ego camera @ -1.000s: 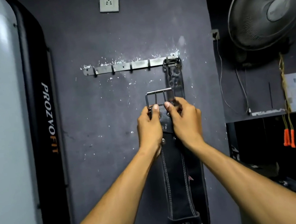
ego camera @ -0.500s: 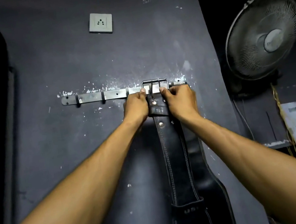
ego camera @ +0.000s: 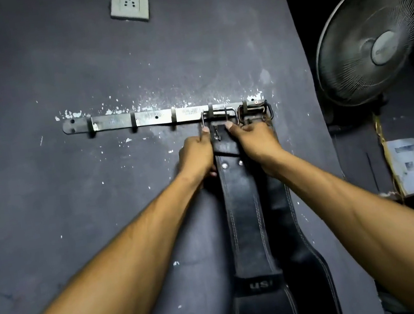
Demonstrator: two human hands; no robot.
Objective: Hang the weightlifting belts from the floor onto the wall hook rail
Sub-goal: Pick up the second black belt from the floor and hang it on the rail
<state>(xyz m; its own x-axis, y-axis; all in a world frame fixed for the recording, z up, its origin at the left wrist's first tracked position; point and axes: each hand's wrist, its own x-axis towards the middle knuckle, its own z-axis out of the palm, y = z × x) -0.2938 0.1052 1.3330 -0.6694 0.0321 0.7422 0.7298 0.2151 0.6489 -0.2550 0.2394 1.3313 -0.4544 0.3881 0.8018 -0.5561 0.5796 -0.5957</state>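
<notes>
A metal hook rail is fixed across the dark wall. A black leather weightlifting belt hangs straight down, its metal buckle sitting over a hook near the rail's right end. My left hand grips the belt's left edge just under the buckle. On the other edge, my right hand holds the belt, fingertip at the buckle frame. A second black belt hangs from the rightmost hook by its buckle, partly behind the first.
Three hooks on the rail's left part carry nothing. A wall socket sits above the rail. At the right a wall fan stands out, with cables and a white box below it.
Both hands have settled the buckle onto the hook, and the buckle now sits lower against the rail. The view has moved closer to the wall.
</notes>
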